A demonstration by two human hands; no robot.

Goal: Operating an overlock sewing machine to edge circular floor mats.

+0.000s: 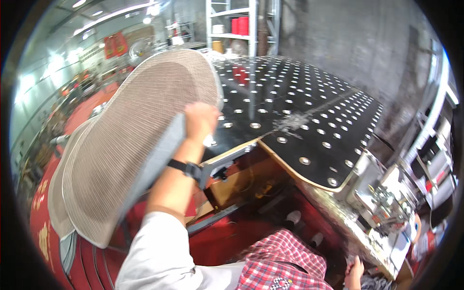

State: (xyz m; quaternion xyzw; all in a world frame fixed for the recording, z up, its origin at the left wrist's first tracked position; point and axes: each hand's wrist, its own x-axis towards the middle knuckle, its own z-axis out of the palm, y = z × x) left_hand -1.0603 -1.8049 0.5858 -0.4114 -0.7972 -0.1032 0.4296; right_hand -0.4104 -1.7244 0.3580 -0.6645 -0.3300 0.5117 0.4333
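I see the left hand (200, 121) clenched on the right edge of a big beige mesh panel (140, 140), an oval woven sheet with a grey rim, held tilted up over the left end of the black perforated table (309, 116); the lower end of the panel hangs out past the table toward the red stacked drums (87, 256) at lower left. The right hand (355, 273) shows only partly at the bottom edge near the metal bench (382, 208), and I cannot tell whether it grips anything. Risk as I judge it: one-handed hold on a wide floppy sheet, so it could twist, sag and slip out of the grasp, or its far edge could catch the table corner (251, 145) where a grey bracket sticks out (the wrist strap sits right by that bracket, snag possible). Signs and packages: red rectangular hangings (116, 44) on the far left wall, red cylindrical cans (240, 25) on the white shelf rack (232, 29) at the back with a pale box beside them, and gold patterning on the red drums. Print too small to tell anyway.
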